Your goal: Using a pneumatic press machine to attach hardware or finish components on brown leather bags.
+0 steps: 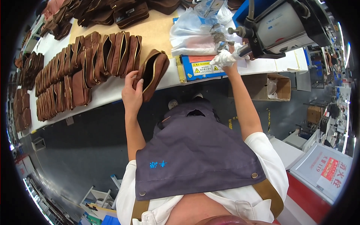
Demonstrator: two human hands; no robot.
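Note:
My left hand [132, 93] grips a brown zippered pouch [160, 68] at the table's front edge, the thumb on its near side. The pouch is tilted, its zip undone and its dark inside showing. My right hand [233, 68] reaches in under the metal press [279, 32], beside a crumpled white wrapping [224, 59] around the press's lower end. That wrapping and the machine hide most of its fingers, so I cannot see whether they hold anything. Just left of the held pouch, similar brown pouches [108, 54] stand in tight rows, many with zips undone.
More brown pouches [129, 14] are heaped at the back of the white table [170, 77]. Clear plastic bags [191, 32] lie by the press's blue base [200, 71], which bears a warning label. A cardboard box [283, 88] sits below at the right.

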